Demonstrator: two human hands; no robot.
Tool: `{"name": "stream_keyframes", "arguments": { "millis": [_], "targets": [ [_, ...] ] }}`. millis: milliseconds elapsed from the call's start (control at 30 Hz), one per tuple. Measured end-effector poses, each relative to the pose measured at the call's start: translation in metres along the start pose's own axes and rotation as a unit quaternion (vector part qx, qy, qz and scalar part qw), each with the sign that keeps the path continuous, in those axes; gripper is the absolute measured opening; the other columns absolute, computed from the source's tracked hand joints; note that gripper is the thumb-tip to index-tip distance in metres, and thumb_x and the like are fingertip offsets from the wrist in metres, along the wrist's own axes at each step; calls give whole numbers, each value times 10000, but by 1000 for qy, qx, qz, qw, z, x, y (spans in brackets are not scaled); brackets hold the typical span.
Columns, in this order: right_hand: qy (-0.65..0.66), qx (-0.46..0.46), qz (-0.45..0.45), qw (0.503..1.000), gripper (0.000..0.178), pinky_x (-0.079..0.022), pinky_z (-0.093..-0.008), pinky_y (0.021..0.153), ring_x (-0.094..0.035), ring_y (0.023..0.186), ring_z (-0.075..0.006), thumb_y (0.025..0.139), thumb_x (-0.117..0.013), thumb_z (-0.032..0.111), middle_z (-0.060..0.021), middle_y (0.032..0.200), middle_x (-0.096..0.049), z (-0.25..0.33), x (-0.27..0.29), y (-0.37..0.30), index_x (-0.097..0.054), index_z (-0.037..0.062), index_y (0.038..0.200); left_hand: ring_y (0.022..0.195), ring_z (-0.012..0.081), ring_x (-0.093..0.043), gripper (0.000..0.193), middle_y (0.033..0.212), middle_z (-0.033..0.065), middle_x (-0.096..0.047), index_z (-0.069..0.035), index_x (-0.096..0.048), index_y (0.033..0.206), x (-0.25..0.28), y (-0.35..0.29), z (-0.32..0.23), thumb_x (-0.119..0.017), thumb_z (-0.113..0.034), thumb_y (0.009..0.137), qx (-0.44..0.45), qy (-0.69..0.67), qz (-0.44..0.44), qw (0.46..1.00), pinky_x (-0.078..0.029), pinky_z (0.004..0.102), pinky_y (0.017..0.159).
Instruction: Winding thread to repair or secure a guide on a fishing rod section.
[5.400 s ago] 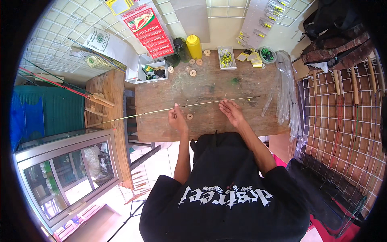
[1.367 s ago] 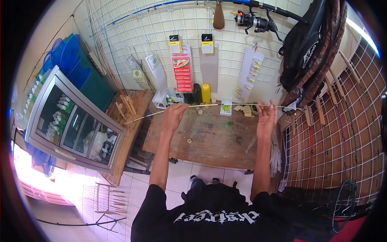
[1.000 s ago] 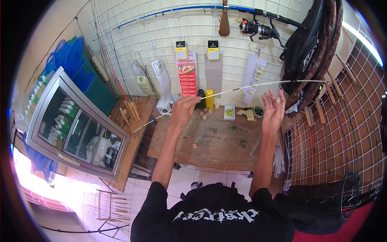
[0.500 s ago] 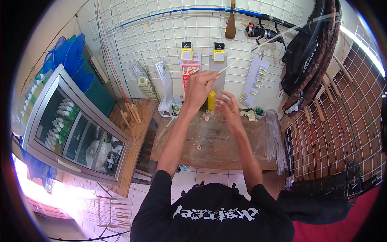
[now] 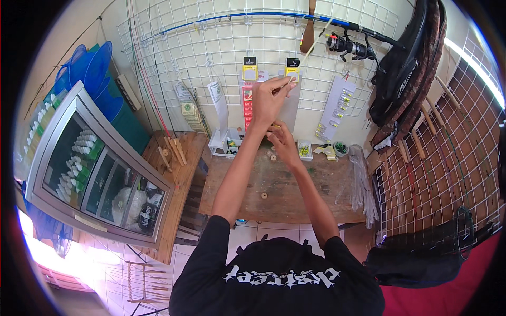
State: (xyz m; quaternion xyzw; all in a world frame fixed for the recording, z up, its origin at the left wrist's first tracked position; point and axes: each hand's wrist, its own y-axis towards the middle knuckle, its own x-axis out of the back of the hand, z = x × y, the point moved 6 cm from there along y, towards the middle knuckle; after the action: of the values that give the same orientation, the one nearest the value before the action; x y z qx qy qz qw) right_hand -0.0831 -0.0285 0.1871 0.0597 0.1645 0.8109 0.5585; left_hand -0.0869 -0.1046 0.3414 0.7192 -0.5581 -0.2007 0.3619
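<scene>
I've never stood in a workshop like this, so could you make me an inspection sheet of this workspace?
Surface: wooden table, worn and stained.
Job's things: pale thin rod, slanting up to the right, over the table's far side in the picture.
Clutter: small wooden ring near the table's middle; box of yellow-green pieces, bowl and clear plastic sleeves toward the right.
Hands: left hand pinches the rod; right hand is by the left wrist, its grip unclear.
Cables: nothing seen for certain.
Surroundings: wire grid wall bearing a blue fishing rod with a black reel; glass-fronted cabinet at left; black bag at right.
</scene>
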Motion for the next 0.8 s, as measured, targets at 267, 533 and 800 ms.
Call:
{"name": "stream_keyframes", "arguments": {
  "millis": [267,533,800],
  "targets": [
    [-82,53,-50,994,330,-495,-333,878,-619,1023,-194,928,-561,78,-145,1090,-648,-28,10,18,-488,38,1247,621,109,-659,213,862,95,-713,-26,-712,1039,10,24,14,-704,-81,833,33,-104,-27,994,-491,207,536],
    [-68,90,-93,989,182,-528,-289,781,-678,839,-153,907,-574,27,-88,896,-703,-43,21,27,-580,21,1089,698,123,-685,262,844,87,-703,7,-691,1066,16,33,23,-705,-139,849,80,-163,1,983,-452,178,515],
    [-160,39,-152,975,164,-537,-285,688,-697,783,-170,888,-579,7,-103,862,-706,-26,31,20,-601,14,1050,762,153,-691,402,997,116,-676,-16,-600,1215,17,42,41,-686,-212,874,99,-170,33,980,-476,190,540]
  ]
}}
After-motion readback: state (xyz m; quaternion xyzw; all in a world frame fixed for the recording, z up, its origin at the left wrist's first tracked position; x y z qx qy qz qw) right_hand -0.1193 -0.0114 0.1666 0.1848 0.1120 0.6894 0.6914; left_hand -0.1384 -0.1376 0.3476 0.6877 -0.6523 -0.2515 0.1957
